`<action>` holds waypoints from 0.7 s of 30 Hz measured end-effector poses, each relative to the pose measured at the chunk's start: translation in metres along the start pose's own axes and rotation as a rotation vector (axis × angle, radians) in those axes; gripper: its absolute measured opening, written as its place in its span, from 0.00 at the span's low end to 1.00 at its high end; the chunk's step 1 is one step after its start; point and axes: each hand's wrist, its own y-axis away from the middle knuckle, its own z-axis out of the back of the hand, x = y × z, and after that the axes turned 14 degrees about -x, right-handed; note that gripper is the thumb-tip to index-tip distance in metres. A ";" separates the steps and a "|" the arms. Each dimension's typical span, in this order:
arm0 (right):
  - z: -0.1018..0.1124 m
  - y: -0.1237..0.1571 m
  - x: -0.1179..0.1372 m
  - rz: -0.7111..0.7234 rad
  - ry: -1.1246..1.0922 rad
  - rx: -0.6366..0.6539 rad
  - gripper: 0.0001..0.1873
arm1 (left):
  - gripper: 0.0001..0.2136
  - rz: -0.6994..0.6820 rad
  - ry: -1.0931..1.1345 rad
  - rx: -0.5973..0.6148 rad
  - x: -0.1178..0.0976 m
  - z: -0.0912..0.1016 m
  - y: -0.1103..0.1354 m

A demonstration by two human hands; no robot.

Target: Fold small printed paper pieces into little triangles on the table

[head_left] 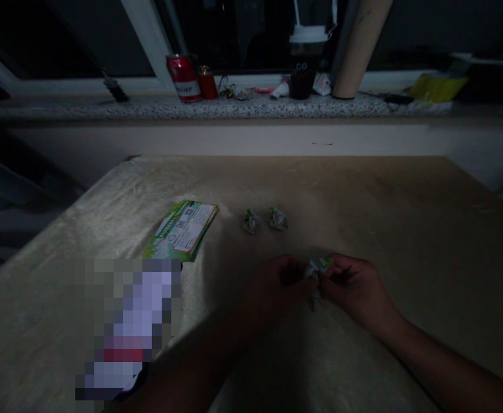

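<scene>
Above the near middle of the table, a small folded leaflet (314, 269), green and whitish, is pinched between my two hands. My left hand (279, 284) grips it from the left side, fingers closed. From the right, my right hand (357, 287) holds its other edge between thumb and fingers. Beyond my hands lie two small folded paper pieces, a left one (251, 221) and a right one (279, 219), in similar green and white. To the left is a stack of green printed leaflets (182, 229). Shadow hides some fingertips and part of the held paper.
A pixelated, lit, pale purple object (139, 321) lies at the near left of the table (384, 201). Behind, the stone windowsill (242, 110) carries a red can (184, 79), an orange-red jar (207, 83), a dark cup (303, 69), a cardboard tube (361, 49) and a yellow item (438, 87).
</scene>
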 end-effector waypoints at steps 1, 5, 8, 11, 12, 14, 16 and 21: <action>0.000 0.000 0.000 0.001 0.002 0.004 0.14 | 0.13 0.011 0.026 0.008 -0.001 0.000 0.000; 0.000 0.000 -0.002 0.015 0.004 0.030 0.14 | 0.13 0.083 0.057 0.083 -0.007 0.002 0.001; -0.002 0.001 -0.004 0.052 -0.022 0.023 0.12 | 0.12 0.087 0.038 0.115 -0.006 0.003 0.001; -0.002 0.002 -0.005 0.185 -0.042 -0.061 0.09 | 0.12 0.090 0.046 0.064 -0.004 0.003 -0.001; -0.002 0.002 -0.004 0.250 -0.018 -0.083 0.09 | 0.12 0.092 0.060 0.037 -0.003 0.003 -0.002; 0.000 0.003 -0.002 0.387 0.075 -0.080 0.08 | 0.11 0.092 0.108 -0.014 -0.002 0.003 -0.003; 0.002 0.004 0.001 0.505 0.174 -0.042 0.07 | 0.10 0.099 0.163 -0.042 -0.002 0.003 -0.003; 0.006 0.002 0.009 0.596 0.242 0.031 0.04 | 0.09 0.105 0.234 -0.061 -0.005 0.002 -0.001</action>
